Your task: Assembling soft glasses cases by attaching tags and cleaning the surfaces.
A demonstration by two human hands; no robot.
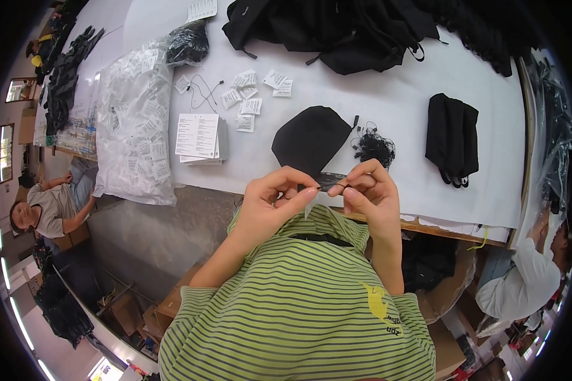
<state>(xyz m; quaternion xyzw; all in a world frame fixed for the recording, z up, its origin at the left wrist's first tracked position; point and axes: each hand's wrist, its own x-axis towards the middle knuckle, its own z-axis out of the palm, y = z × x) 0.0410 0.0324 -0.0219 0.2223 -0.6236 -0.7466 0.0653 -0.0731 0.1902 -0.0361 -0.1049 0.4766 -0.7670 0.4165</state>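
Observation:
My left hand [270, 203] and my right hand [370, 190] meet just above the table's near edge. Both pinch a small black strap end [330, 182] that belongs to a black fabric pouch [310, 140] lying on the white table [388, 101]. The fingertips of the two hands almost touch around that strap. A small heap of thin black string loops [374, 147] lies just right of the pouch. A small white tag hangs below my left fingertips.
A stack of white printed cards [198, 136] and several small white tags [248, 95] lie left of the pouch. A big clear bag of tags [133, 120] sits at the left edge. Folded black items [451, 136] lie right, black bags [337, 28] at the back. Other people sit at both sides.

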